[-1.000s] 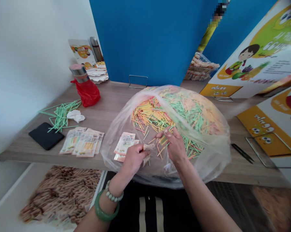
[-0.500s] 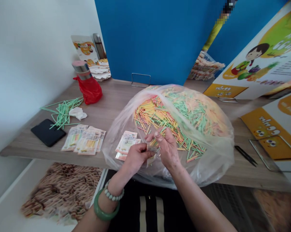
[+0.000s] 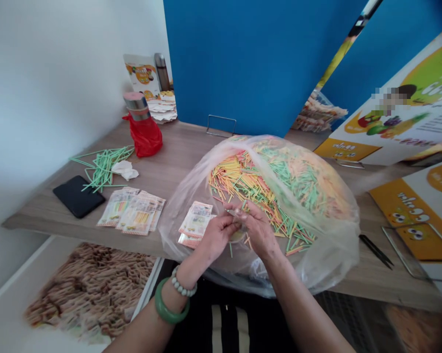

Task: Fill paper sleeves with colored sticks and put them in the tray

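A big clear plastic bag (image 3: 327, 245) lies open on the wooden table (image 3: 177, 152), full of short coloured sticks (image 3: 280, 176) in yellow, green and orange. My left hand (image 3: 215, 238) and my right hand (image 3: 256, 228) meet at the bag's near opening. The left hand's fingers are closed on a small clear packet (image 3: 236, 234). The right hand pinches a few sticks at the packet's mouth. A small stack of printed packets (image 3: 195, 223) lies inside the bag just left of my left hand.
Filled packets (image 3: 133, 215) lie fanned beside a black phone (image 3: 78, 196), long green straws (image 3: 103, 164) and a crumpled tissue (image 3: 125, 170). A red bag (image 3: 145, 137) under a steel cup stands further back. Black tweezers (image 3: 376, 251) lie right. Printed boards lean at the right.
My right hand drew back from the stick pile with a few sticks and joined the left hand at the small packet. The camera view shifted slightly.
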Tool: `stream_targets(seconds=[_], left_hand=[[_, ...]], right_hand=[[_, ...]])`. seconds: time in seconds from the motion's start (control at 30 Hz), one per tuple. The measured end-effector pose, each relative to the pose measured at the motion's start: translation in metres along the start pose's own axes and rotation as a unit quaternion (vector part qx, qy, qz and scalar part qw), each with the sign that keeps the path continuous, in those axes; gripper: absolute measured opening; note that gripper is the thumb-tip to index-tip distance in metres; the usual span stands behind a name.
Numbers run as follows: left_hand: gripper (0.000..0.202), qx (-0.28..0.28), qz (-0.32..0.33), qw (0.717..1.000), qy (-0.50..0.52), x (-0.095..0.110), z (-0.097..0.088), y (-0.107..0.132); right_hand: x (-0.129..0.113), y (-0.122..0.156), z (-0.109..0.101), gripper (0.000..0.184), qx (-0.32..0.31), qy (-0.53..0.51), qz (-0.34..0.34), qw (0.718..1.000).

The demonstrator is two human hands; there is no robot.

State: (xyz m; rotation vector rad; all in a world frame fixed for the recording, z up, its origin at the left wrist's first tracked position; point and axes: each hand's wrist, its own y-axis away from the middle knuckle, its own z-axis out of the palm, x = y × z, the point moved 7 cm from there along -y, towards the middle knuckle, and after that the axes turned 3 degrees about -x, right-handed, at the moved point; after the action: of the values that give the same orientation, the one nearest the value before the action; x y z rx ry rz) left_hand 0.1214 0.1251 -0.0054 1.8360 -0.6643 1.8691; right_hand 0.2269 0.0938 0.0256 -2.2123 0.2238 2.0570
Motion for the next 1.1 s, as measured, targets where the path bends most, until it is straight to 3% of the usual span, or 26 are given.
stream_targets(seconds=[0.1, 0.2, 0.27, 0.37, 0.47, 0.63, 0.8, 0.9, 0.97, 1.03, 1.1], left_hand=[[0.024, 0.036, 0.044, 0.997, -0.059, 0.01, 0.001, -0.011], [0.021, 0.095, 0.046, 0.99, -0.092, 0.021, 0.002, -0.02], [0.02, 0.106, 0.051, 0.989, -0.094, 0.026, 0.008, -0.025], [0.024, 0.073, 0.034, 0.995, -0.062, 0.021, 0.02, -0.036], [0.031, 0.002, -0.009, 0.998, 0.061, 0.004, 0.032, -0.049], [0.037, -0.042, -0.077, 0.982, 0.166, -0.019, 0.041, -0.056], [0.03, 0.018, -0.087, 0.968, 0.235, -0.021, 0.033, -0.05], [0.028, 0.037, -0.076, 0.963, 0.254, -0.012, 0.027, -0.039], [0.025, 0.05, -0.055, 0.967, 0.245, -0.002, 0.02, -0.028], [0.024, 0.056, -0.042, 0.97, 0.232, 0.007, 0.013, -0.015], [0.027, 0.048, -0.047, 0.968, 0.242, 0.012, 0.008, -0.001]], right_hand=[[0.0, -0.009, -0.012, 0.022, 0.027, -0.032, -0.014, 0.999], [-0.001, -0.019, -0.024, 0.016, 0.037, -0.044, -0.023, 0.998], [0.0, -0.023, -0.032, 0.017, 0.047, -0.042, -0.016, 0.998], [0.0, -0.027, -0.043, 0.019, 0.037, -0.012, -0.02, 0.999], [0.002, -0.028, -0.053, 0.022, 0.0, 0.008, -0.018, 1.0], [-0.002, -0.024, -0.077, 0.041, 0.049, -0.034, -0.048, 0.997], [-0.007, -0.015, -0.065, 0.025, -0.009, 0.082, -0.085, 0.993], [0.003, -0.008, -0.061, 0.029, 0.025, 0.057, -0.077, 0.995], [0.015, -0.002, -0.055, 0.02, 0.038, 0.032, -0.053, 0.997], [0.024, 0.005, -0.045, 0.011, 0.043, 0.026, -0.039, 0.998], [0.026, 0.012, -0.031, 0.016, 0.048, 0.031, -0.04, 0.998]])
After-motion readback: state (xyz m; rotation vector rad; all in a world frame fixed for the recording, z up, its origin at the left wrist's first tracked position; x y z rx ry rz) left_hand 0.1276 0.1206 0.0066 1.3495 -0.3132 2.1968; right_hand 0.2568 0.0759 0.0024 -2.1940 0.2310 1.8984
